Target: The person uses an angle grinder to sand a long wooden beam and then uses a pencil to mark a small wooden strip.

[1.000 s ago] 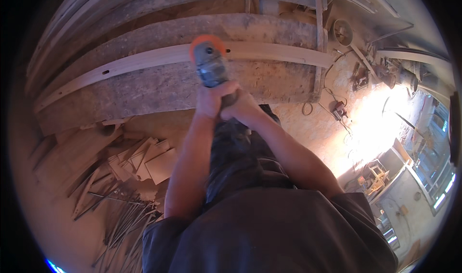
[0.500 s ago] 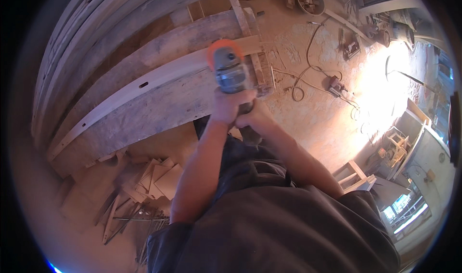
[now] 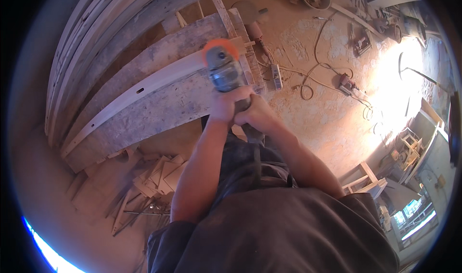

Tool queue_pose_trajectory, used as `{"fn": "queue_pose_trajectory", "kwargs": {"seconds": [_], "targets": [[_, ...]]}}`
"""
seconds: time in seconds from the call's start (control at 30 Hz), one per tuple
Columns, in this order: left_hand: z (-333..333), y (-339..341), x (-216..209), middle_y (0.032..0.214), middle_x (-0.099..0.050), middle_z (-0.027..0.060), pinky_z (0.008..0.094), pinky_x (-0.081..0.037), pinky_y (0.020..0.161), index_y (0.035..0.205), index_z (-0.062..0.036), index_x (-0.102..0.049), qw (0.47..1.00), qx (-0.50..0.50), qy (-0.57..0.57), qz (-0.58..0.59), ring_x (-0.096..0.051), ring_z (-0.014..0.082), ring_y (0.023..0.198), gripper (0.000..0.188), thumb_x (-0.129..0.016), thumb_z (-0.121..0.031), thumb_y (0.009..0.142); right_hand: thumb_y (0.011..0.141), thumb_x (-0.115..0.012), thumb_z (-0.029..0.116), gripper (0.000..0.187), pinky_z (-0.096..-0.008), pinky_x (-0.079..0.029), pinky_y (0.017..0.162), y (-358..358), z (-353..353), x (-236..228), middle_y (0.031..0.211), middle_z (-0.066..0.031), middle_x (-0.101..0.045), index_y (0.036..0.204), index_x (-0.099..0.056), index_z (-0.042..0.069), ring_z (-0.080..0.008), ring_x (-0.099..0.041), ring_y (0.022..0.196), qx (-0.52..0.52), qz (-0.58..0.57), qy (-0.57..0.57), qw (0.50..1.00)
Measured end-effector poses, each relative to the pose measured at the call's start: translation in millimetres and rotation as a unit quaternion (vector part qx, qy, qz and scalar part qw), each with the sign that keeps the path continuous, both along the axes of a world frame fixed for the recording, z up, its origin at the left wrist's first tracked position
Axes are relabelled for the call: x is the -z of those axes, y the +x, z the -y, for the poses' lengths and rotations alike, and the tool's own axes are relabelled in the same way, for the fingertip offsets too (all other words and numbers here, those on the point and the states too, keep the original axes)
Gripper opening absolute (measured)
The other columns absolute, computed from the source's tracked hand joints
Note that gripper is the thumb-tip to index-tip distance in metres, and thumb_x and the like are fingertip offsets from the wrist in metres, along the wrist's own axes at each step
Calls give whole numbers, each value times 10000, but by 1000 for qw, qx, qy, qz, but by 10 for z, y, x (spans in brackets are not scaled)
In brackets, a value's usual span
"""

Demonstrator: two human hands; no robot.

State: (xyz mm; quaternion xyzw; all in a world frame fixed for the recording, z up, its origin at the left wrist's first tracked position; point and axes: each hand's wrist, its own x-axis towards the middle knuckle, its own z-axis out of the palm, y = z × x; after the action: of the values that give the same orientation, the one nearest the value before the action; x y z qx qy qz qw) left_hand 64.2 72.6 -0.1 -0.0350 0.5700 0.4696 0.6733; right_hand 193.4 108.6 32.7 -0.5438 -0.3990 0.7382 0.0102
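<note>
Compared with a second ago, your two hands, left (image 3: 223, 108) and right (image 3: 260, 113), have carried the grinder (image 3: 224, 77) along the strip (image 3: 168, 75) toward its right end. The slot (image 3: 140, 90) that lay just right of the orange disc (image 3: 233, 48) now lies well to its left. Your view has swung too: the bench (image 3: 168, 113) slants more steeply, and past its end a power strip (image 3: 276, 77) and a reddish tool (image 3: 255, 31) come into sight. At lower left, the bright patch (image 3: 50, 251) shows larger.
</note>
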Motion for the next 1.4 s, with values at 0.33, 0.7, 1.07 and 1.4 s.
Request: {"fn": "queue_pose_trajectory", "kwargs": {"seconds": [0.33, 0.7, 1.07, 1.4], "targets": [[-343, 124, -102, 860, -692, 65, 369, -557, 709, 950, -28, -703, 997, 54, 48, -40, -674, 194, 739, 295, -834, -78, 690, 564, -724, 32, 310, -329, -543, 619, 120, -36, 137, 776, -95, -686, 858, -664, -45, -204, -673, 677, 105, -36, -22, 994], [523, -1344, -107, 843, -697, 62, 362, -549, 708, 918, -35, -706, 996, -16, 7, -82, -668, 185, 727, 310, -866, -145, 676, 594, -769, 75, 403, -319, -545, 664, -1321, 596, 229, 810, -73, -686, 960, -658, -49, -170, -670, 741, -14, -19, 7, 1000], [2247, -3902, 166, 891, -678, 117, 383, -555, 780, 949, -4, -683, 967, -252, 28, -2, -669, 242, 799, 245, -763, -138, 760, 546, -795, 167, 607, -322, -558, 731, -4125, 1660, 155, 892, -86, -707, 1124, -672, 24, -194, -679, 804, -221, -67, 58, 971], [2404, -3911, 152, 866, -684, 89, 347, -538, 765, 885, 4, -704, 971, -238, 23, -10, -667, 214, 793, 185, -746, -158, 805, 520, -829, 196, 715, -348, -565, 827, -4227, 1770, -2, 1016, -129, -720, 1196, -655, 44, -237, -704, 939, -269, 35, 36, 962]]}}
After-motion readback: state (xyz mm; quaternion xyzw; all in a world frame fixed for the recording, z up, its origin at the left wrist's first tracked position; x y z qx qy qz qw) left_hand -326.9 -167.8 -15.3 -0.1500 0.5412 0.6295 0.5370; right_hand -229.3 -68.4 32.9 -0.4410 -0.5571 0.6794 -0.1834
